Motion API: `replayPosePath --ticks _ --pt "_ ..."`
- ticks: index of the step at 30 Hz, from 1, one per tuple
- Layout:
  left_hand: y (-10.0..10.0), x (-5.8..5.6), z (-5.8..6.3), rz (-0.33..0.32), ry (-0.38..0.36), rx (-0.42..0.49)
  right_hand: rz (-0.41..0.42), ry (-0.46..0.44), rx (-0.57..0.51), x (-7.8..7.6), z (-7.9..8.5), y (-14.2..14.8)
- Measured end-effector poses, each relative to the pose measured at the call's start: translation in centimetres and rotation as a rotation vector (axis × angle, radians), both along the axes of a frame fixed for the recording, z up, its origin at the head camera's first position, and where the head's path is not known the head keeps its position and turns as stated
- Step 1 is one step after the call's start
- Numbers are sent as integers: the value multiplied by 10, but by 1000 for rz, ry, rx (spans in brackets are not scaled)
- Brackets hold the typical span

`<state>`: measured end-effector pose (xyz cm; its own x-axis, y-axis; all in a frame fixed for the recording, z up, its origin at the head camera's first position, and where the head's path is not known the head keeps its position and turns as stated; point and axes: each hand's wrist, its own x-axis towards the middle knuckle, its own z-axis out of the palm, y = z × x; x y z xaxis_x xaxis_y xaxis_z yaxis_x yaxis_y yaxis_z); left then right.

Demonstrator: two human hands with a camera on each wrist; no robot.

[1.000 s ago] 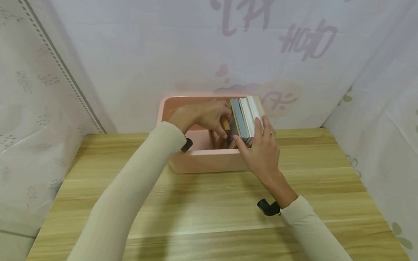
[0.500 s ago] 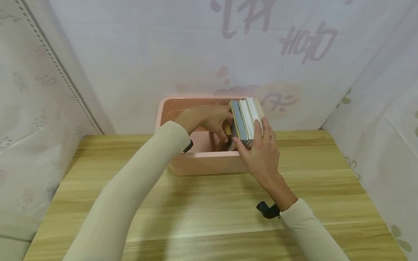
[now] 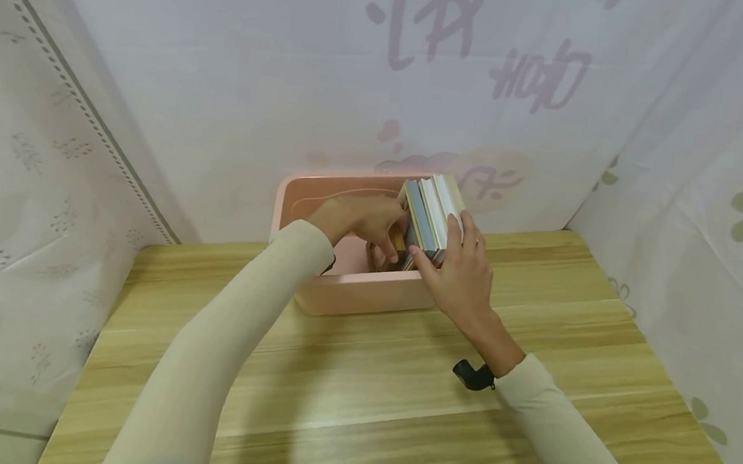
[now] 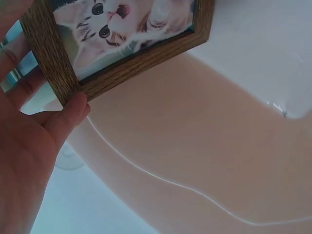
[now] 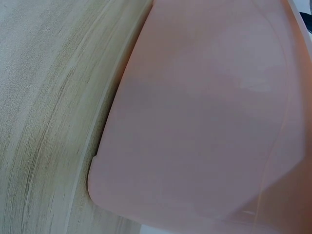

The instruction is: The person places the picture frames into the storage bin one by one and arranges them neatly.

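A pink plastic bin (image 3: 361,295) stands on the table against the back wall. At its right end several books (image 3: 429,211) lean side by side, with blue and white edges up. My right hand (image 3: 464,277) holds this row, thumb on the near left and fingers over the right side. Inside the bin, my left hand (image 3: 372,221) grips a brown wooden picture frame (image 4: 117,73) beside the books. The left wrist view shows the frame's kitten picture, with the thumb at a corner and fingers behind it. Only the bin's outer wall (image 5: 195,122) shows in the right wrist view; the right hand is outside it.
The light wood-grain table (image 3: 368,395) extends in front of the bin and to both sides. A printed cloth wall (image 3: 239,96) rises right behind the bin. More patterned cloth (image 3: 689,152) hangs on the right and left.
The head view has shifted slightly. My left hand stays at the picture frame with only a small shift, and the right hand keeps its hold on the books.
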<state>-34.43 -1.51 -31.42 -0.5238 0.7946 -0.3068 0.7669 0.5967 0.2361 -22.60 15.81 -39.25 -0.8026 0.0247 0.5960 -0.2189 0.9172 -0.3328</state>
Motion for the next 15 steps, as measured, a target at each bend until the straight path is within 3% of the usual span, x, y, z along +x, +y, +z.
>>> replayPosePath --ticks 8,15 --pt "-2 1 2 -15 -59 4 7 1 0 -2 -1 -2" --pt "-9 -1 10 3 -177 106 6 5 -3 -3 0 -1"
